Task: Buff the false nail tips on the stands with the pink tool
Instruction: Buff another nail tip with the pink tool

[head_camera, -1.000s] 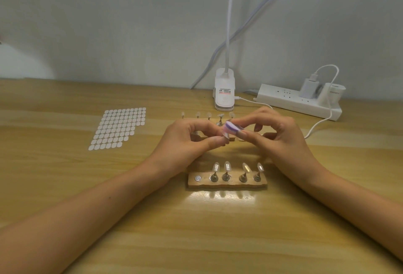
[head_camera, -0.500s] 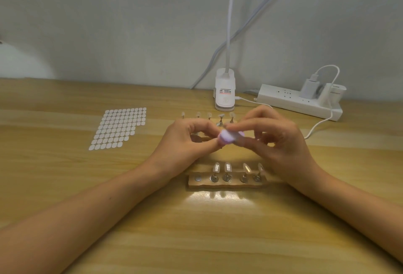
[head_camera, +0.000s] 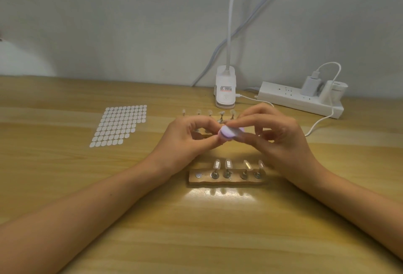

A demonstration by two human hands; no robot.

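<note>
1. While both hands hover mid-table, I start far left: a sheet of white adhesive tabs (head_camera: pixel 120 125) lies well apart from the action.
2. Left hand (head_camera: pixel 187 140): fingers curled, thumb and forefinger pinched together at the tool's left end. Whatever they hold is hidden behind it, so I can't tell.
3. Centre: the pink buffer block (head_camera: pixel 229 133), blurred, is up off the table, long axis running left to right between the hands.
4. Below it and nearer me, the wooden stand (head_camera: pixel 226 181) also lies left to right, with four nail tips (head_camera: pixel 228 163) and one bare metal disc (head_camera: pixel 198 175) at its left end.
5. Right hand (head_camera: pixel 281 143) pinches the block between thumb and forefinger, other fingers loosely curled.
6. My read: the right hand drives the strokes, and the next tip sits down and toward me, nearest the left hand.
</note>
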